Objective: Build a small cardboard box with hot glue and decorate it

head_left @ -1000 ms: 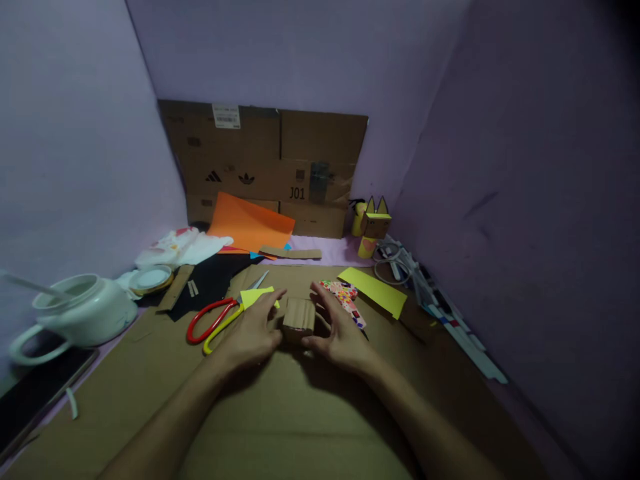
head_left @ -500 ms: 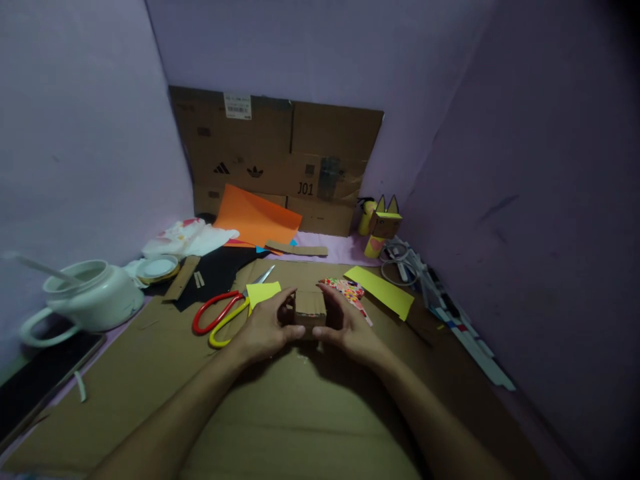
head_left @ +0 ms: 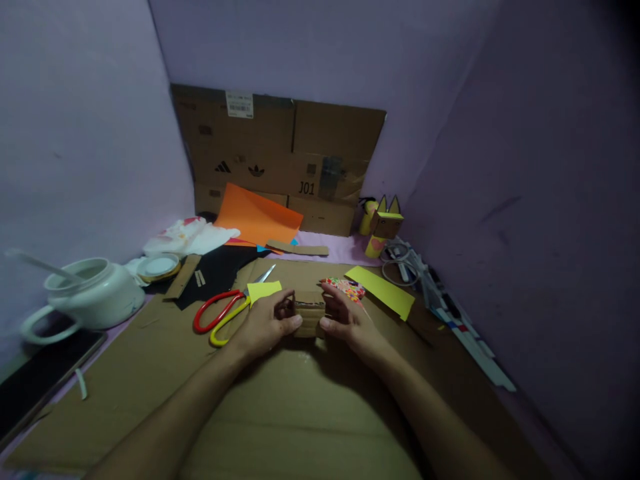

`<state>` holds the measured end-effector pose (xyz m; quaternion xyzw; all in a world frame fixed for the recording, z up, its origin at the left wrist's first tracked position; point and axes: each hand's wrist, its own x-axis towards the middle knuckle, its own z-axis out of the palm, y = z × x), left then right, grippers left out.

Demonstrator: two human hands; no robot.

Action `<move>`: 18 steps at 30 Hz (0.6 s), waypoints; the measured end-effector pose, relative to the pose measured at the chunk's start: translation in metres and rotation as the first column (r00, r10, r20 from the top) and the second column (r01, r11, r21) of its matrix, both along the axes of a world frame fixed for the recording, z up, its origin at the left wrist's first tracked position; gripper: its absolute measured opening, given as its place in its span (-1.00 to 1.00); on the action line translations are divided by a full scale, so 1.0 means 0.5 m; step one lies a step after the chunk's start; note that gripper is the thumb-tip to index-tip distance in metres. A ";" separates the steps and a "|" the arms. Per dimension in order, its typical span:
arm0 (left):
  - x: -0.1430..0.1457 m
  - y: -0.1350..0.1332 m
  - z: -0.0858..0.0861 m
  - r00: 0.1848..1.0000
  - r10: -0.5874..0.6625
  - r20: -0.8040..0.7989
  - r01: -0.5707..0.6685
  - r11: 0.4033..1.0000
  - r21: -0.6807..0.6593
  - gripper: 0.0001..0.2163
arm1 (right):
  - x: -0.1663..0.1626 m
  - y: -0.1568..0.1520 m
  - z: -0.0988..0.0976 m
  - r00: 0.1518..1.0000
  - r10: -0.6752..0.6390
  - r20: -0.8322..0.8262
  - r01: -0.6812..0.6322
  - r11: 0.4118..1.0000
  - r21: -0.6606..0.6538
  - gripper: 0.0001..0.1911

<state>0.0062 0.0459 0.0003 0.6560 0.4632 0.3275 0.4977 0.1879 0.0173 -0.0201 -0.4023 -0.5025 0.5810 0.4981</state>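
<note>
A small brown cardboard box (head_left: 309, 319) is held between both hands over the cardboard sheet (head_left: 280, 413). My left hand (head_left: 267, 323) grips its left side, thumb at the near face and fingers behind. On the opposite side my right hand (head_left: 350, 321) grips it the same way. Left of my left hand lie scissors (head_left: 220, 315) with one red and one yellow handle, their blades partly under a yellow paper piece (head_left: 262, 290). A flower-patterned paper piece (head_left: 345, 287) lies just beyond my right hand, which partly covers it.
A yellow paper strip (head_left: 383, 292) lies to the right. A white pot (head_left: 93, 293) with a stick in it stands at the left, by a dark phone-like slab (head_left: 45, 367). At the back are orange paper (head_left: 257, 217), a cardboard panel (head_left: 270, 147) and a cardboard figure (head_left: 387, 225).
Both hands have tipped the small box, so more of its near face shows and less of its top. The hands otherwise stay in nearly the same place.
</note>
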 end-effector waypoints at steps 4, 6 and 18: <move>0.003 -0.003 0.002 0.999 -0.001 0.051 0.003 0.999 -0.044 -0.42 | 0.000 0.004 -0.005 1.000 0.008 -0.013 -0.007 1.000 0.024 -0.24; 0.003 -0.004 0.004 0.995 -0.009 0.101 0.017 0.997 -0.071 -0.39 | 0.001 0.005 -0.008 1.000 -0.007 -0.011 0.008 0.999 0.042 -0.26; 0.006 -0.006 -0.010 0.997 0.048 -0.053 -0.047 0.999 0.025 -0.36 | -0.003 0.011 -0.039 0.996 -0.032 0.085 0.020 0.990 0.138 -0.20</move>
